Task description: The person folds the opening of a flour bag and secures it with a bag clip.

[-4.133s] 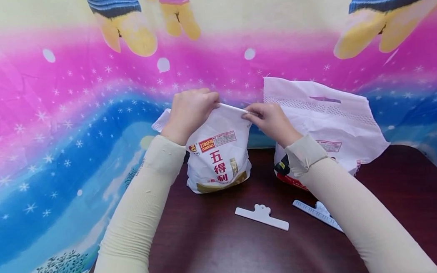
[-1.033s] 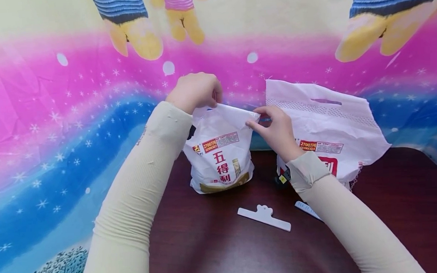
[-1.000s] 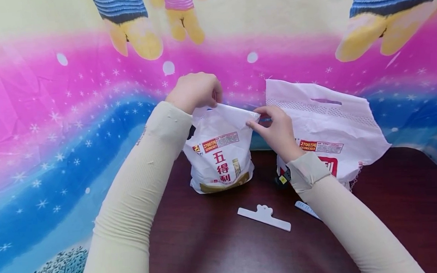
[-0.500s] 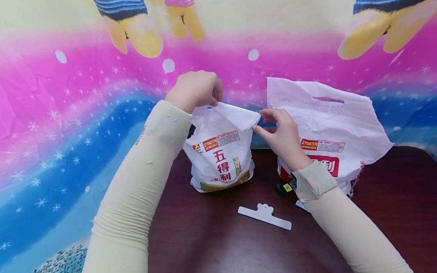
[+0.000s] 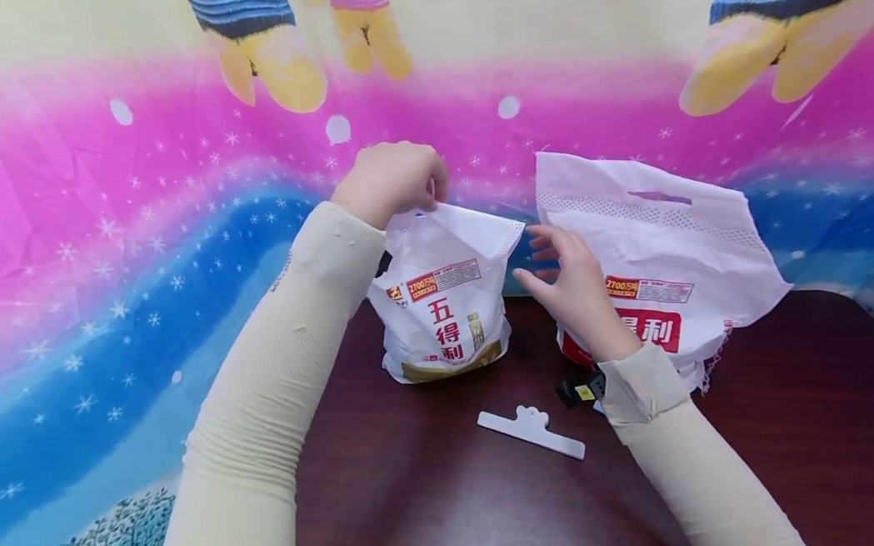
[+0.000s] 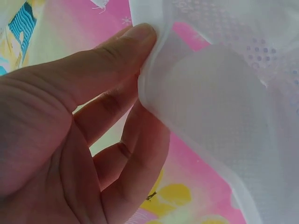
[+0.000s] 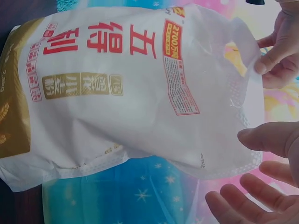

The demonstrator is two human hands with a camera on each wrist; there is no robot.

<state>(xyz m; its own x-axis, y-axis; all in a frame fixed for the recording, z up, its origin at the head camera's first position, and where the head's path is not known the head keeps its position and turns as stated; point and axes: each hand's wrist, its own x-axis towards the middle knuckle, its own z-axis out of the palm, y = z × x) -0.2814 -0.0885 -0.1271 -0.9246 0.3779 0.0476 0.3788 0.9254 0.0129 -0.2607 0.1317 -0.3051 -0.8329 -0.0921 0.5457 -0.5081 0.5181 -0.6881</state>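
A white flour bag [image 5: 443, 256] with red lettering and a gold bottom band stands upright on the table, its upper part folded over. At its top, my left hand [image 5: 394, 179] pinches the edge near the handle slot; the left wrist view shows thumb and fingers on the white fabric [image 6: 205, 88]. My right hand [image 5: 572, 277] is spread beside the bag's upper right corner, holding nothing. In the right wrist view its thumb [image 7: 264, 137] overlaps the bag's edge; whether it touches, I cannot tell. A white wide clip [image 5: 531, 434] lies in front of the bag.
A second white bag [image 5: 652, 226] with a handle slot stands at the right, partly behind my right hand. Under my right wrist, a second clip is almost wholly hidden. The dark wooden table [image 5: 436, 507] meets a colourful printed backdrop [image 5: 211, 262] behind.
My right hand has let go of the bag's right corner and moved slightly right and down, its fingers spreading. My left hand rose earlier and still pinches the top. The folded corner now sticks out.
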